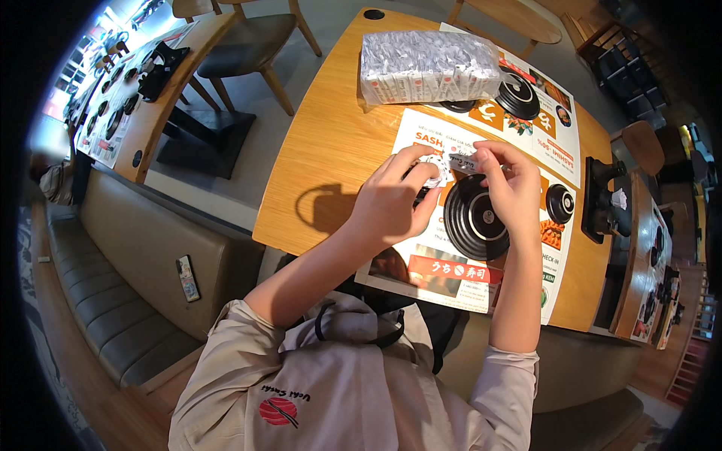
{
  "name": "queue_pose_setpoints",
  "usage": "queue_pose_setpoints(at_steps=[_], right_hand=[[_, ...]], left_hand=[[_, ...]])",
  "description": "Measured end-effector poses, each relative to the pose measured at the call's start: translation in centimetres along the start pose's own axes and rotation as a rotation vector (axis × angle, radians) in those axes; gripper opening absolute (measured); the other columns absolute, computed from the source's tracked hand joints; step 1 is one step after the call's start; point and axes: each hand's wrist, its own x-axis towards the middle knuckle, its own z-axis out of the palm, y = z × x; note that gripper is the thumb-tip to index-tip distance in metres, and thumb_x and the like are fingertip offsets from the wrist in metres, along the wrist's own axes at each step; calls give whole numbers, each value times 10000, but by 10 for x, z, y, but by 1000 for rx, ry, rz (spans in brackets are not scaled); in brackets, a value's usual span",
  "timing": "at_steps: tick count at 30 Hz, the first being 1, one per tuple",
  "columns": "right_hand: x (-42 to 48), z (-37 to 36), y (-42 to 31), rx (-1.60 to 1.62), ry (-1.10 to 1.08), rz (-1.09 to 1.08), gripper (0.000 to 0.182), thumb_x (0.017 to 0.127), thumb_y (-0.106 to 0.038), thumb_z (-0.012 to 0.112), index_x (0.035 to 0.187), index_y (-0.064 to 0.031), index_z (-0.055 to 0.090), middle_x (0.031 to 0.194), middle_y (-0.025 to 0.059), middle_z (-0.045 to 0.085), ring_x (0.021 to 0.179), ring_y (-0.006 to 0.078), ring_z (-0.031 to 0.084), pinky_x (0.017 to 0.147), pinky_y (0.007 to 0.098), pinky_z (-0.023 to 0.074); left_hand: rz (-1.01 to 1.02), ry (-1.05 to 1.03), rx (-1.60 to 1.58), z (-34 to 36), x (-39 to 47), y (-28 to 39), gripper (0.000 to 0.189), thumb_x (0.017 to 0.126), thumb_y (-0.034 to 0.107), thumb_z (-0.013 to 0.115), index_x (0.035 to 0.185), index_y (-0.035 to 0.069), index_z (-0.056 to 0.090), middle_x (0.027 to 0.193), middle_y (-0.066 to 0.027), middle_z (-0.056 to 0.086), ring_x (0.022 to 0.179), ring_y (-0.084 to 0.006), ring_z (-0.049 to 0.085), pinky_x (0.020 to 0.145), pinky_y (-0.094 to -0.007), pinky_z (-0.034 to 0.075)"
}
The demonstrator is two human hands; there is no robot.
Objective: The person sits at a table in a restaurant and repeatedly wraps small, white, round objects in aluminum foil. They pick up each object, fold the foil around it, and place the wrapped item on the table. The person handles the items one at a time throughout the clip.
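Note:
My left hand [395, 194] curls around a small bunch of white paper-wrapped packets [437, 172] above a printed paper placemat [420, 127]. To its right, my right hand [505, 172] pinches a small printed packet [465, 162] between thumb and fingers. A ribbed black plate [476, 217] lies upside down on the placemat, below and between the hands. Under the left hand shows part of a dark object, mostly hidden. Beyond the hands, a large clear plastic bag [428, 67] full of similar packets lies on the wooden table [316, 141].
More upside-down black dishes [560, 204] [518, 96] rest on the placemats. A black tray [591, 200] with dark vessels stands at the right. A phone [187, 277] lies on the padded bench [130, 282] at the left. Other tables and chairs stand around.

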Motion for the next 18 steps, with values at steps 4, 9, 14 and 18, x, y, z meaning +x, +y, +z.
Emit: queue_pose_setpoints(at_steps=[4,9,14,18], right_hand=[[10,-2,24,-575,0,-177,111,892,-106,765,985,-64,810,953,95,731,870,260,703,780,382,565],[12,5,31,-658,-54,-144,142,842,-119,810,982,-93,819,955,87,713,967,290,682,835,416,556],[11,2,29,-635,-42,-153,121,851,-106,800,968,-104,826,946,88,702,943,281,678,816,413,548],[7,-5,12,-578,109,-317,155,854,-60,775,993,-105,829,894,92,689,895,242,673,766,375,532]], left_hand=[[-34,-34,-71,-3,-2,0,211,807,26,746,994,33,648,1275,-182,658,1086,-390,692,872,-428,572],[-31,-51,-70,-6,-2,-1,226,800,46,777,980,38,641,1275,-173,661,1067,-382,697,868,-425,574],[-22,-52,44,-3,-2,-1,268,812,141,841,982,52,655,1283,-137,660,1043,-349,703,854,-413,583],[-13,-58,46,-1,-3,-4,245,831,132,835,990,44,670,1280,-147,665,1067,-353,698,874,-412,580]])
